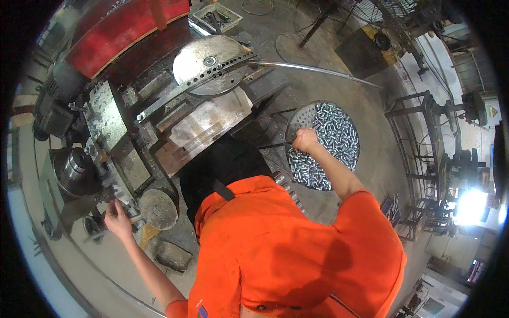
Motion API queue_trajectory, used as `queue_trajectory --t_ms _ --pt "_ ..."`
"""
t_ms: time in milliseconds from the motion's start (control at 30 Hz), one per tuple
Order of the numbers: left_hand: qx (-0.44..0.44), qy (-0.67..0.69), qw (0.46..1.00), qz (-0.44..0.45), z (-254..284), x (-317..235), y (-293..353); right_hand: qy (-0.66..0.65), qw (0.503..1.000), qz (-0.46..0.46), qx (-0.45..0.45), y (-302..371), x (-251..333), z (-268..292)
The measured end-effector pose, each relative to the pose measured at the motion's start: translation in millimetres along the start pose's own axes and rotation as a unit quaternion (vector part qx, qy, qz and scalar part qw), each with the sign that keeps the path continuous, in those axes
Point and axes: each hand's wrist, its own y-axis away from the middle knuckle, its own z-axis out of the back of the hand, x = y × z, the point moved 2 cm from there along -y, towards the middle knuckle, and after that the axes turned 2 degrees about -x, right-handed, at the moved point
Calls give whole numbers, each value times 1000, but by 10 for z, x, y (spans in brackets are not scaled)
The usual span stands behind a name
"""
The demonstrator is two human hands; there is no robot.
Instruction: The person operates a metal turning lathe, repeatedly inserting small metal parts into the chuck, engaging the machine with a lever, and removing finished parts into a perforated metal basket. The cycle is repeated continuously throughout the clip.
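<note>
Right-hand fingers (300, 143) curl over one round tray (298, 121) heaped with countless metal pieces (335, 146); left-hand fingers (111, 209) bend near one small disc (158, 210); whether either grips anything, I cannot tell. Farther: one large disc (193, 59), one long rod (313, 67).

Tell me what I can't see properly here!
In the head view:
Anything inside the right grip: its back hides it.
Whether the left grip holds something: too small.
Most of the round tray: metal pieces cover it.
Top of the red panel: cut off by the edge.
</note>
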Motion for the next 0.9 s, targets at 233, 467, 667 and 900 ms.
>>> queue_trajectory --t_ms 233,467,667,900 --pt "85 56 995 16 72 -39 -5 -250 940 146 -178 59 -165 80" --pt "72 153 983 -71 442 -1328 186 -564 744 339 -119 462 1131 1628" --pt "180 164 950 -196 252 -2120 258 -437 685 576 -90 931 2449 2449" --pt "85 270 946 -157 314 -1850 393 -356 672 641 -102 1177 3041 2696"
